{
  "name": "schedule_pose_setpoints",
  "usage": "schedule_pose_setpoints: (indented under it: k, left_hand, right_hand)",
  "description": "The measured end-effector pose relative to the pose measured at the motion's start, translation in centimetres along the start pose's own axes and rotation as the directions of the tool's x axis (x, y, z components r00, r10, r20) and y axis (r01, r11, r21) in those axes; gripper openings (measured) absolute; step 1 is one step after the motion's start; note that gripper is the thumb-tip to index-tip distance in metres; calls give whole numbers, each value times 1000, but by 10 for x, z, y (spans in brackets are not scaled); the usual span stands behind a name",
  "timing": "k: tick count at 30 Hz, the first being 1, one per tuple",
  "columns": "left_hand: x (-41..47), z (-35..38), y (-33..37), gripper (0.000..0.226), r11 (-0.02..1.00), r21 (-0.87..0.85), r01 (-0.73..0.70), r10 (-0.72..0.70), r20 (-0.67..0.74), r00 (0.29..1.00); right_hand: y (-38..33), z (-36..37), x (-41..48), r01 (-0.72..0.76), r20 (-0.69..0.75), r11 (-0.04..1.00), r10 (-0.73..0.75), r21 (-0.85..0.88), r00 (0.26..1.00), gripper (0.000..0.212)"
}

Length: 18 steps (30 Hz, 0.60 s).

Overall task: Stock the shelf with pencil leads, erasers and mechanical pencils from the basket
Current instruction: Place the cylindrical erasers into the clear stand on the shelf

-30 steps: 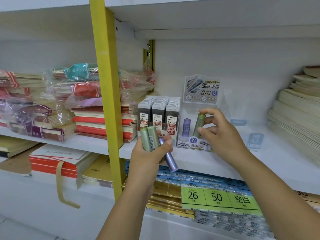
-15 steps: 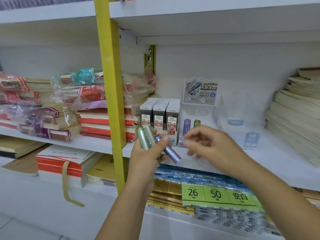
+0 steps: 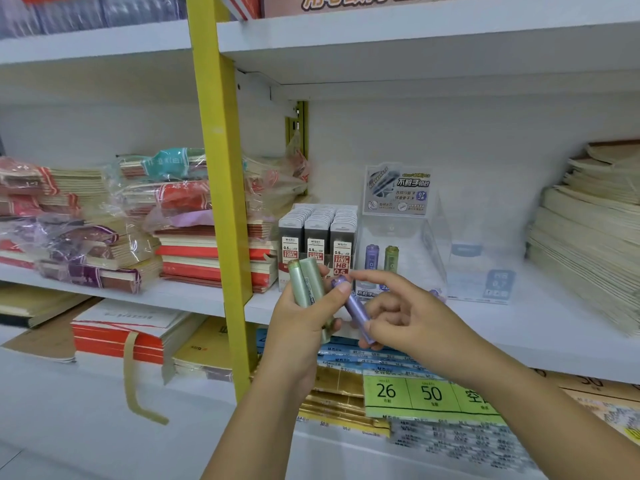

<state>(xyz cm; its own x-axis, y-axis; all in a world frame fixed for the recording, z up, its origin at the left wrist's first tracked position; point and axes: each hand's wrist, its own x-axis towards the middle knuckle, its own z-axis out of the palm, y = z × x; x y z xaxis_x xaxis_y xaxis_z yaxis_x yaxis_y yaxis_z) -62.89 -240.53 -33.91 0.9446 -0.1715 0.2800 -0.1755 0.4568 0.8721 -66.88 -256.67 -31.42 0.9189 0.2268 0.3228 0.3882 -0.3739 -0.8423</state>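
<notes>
Gripping two green lead tubes (image 3: 306,282) in left hand (image 3: 298,327), pinning purple lead tube (image 3: 355,311) top under thumb. Pinching its lower end with right hand (image 3: 408,323), holding long axis slanted upper-left to lower-right, just before shelf (image 3: 519,327) front edge, short of clear display box (image 3: 426,244).

White shelf (image 3: 519,323) held notebook stacks (image 3: 207,251) (some plastic-wrapped) at left, lead boxes (image 3: 317,237) beside a clear display case (image 3: 433,244), paper stack (image 3: 585,244) right.
</notes>
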Motion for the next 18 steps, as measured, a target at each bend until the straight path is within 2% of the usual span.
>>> schedule_pose_setpoints:
  k: [3,8,12,15,18]
  left_hand:
    - [0,1,0,27,998,63,-9,7,32,999]
    - [4,-3,-4,28,983,177,-46,49,-12,999]
    - [11,-6,-8,25,981,191,-24,42,-93,995]
    - [15,-8,-11,23,964,262,-41,68,-96,993]
    - [17,-9,-14,20,952,299,-66,94,-80,992]
  right_hand:
    - [0,4,3,64,-64,997,-66,-33,996,51]
    - [-3,-5,7,46,-96,998,-50,-40,994,55]
    - [-12,-34,16,105,-364,994,-82,43,928,39]
    - [-17,-56,25,108,-467,988,-149,-113,872,35]
    - [-15,-68,35,25,-454,945,-179,-325,873,38]
